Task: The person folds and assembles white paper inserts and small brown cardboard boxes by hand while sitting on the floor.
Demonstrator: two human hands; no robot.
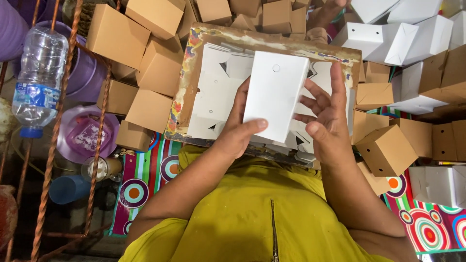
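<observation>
Left hand (238,133) is pinching the white folded box (274,94), right hand (325,114) is bracing it open-fingered, and that light grip is risking crushed panels.

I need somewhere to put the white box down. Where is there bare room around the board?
Little. The board is covered with flat white cutouts. Brown boxes crowd its left and top, brown and white boxes its right. Only the striped mat below the left boxes shows bare.
</observation>
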